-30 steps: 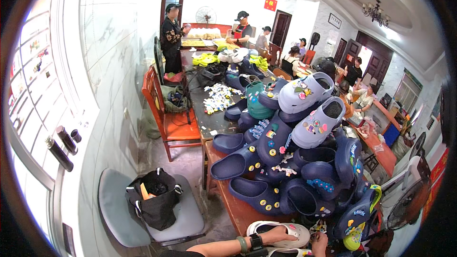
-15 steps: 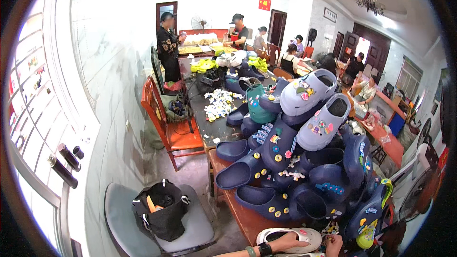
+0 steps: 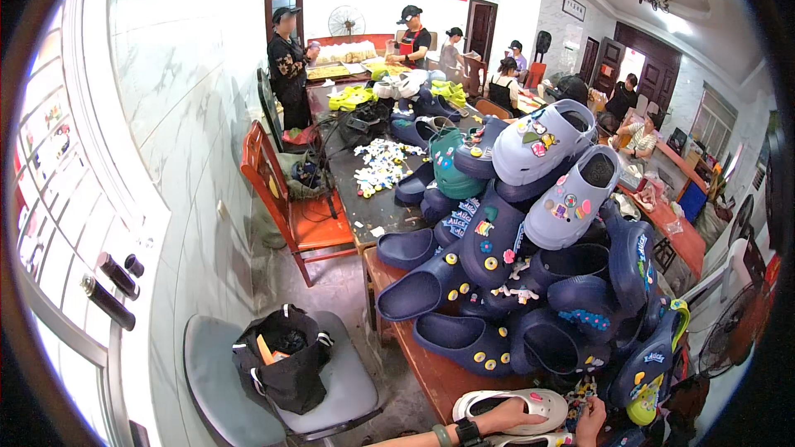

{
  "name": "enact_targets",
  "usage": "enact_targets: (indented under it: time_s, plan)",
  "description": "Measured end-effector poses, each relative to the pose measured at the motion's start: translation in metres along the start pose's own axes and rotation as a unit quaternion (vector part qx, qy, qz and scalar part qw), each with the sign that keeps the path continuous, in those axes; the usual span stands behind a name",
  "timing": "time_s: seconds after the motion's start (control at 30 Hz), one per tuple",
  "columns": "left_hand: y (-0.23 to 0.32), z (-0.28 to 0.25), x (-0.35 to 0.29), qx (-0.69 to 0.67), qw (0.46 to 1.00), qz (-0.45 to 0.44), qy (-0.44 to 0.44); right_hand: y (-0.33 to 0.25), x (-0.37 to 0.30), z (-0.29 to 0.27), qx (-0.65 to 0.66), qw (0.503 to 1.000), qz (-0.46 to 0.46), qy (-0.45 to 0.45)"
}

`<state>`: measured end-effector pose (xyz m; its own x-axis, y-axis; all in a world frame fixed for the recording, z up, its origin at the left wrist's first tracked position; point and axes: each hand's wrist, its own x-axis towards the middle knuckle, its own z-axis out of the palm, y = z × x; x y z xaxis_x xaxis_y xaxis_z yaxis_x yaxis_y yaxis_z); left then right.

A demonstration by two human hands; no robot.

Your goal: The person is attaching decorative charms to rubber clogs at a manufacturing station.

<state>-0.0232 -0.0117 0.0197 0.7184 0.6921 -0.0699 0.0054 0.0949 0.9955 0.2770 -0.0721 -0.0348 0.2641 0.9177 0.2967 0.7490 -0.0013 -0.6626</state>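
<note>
At the lower edge my left hand (image 3: 507,416) is closed around the side of a white clog (image 3: 550,403), its fingers partly inside the opening. A pink charm sits on the clog's toe. Below it shows part of a second white clog (image 3: 530,440). Just right of the toe, my right hand (image 3: 590,420) has its fingers drawn together; anything in them is too small or hidden to tell. Small colourful charms (image 3: 585,389) lie in a heap beyond that hand. Navy clogs (image 3: 460,343) decorated with charms are piled up in front of both hands.
Two pale lavender clogs (image 3: 571,203) top the pile, beside a green clog (image 3: 450,167). Farther back, more charms (image 3: 383,167) cover part of a dark table. A grey chair (image 3: 335,372) with a black bag (image 3: 286,360) stands left. Several people work at tables behind.
My right hand has risen slightly beside the white clog's toe. My left hand keeps its hold on that clog. The whole view has shifted a little.
</note>
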Motion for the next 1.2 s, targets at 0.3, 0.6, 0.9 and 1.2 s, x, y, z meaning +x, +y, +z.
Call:
enact_targets:
  time_s: [0.3,0.6,0.9,1.2]
  plan:
    - [-0.010,0.007,0.007,-0.030,0.999,0.030,0.022,-0.010,0.004,-0.001,-0.100,0.993,0.015,0.061]
    - [0.024,0.007,-0.012,0.043,0.996,-0.062,0.036,-0.023,-0.002,-0.009,-0.037,0.997,0.057,0.028]
    - [0.038,0.001,-0.014,0.039,0.998,-0.049,0.020,-0.019,0.000,-0.007,-0.061,0.997,0.028,0.029]
    - [0.047,0.004,-0.018,0.004,0.999,-0.037,0.031,-0.042,0.003,-0.009,0.016,0.999,0.032,0.000]
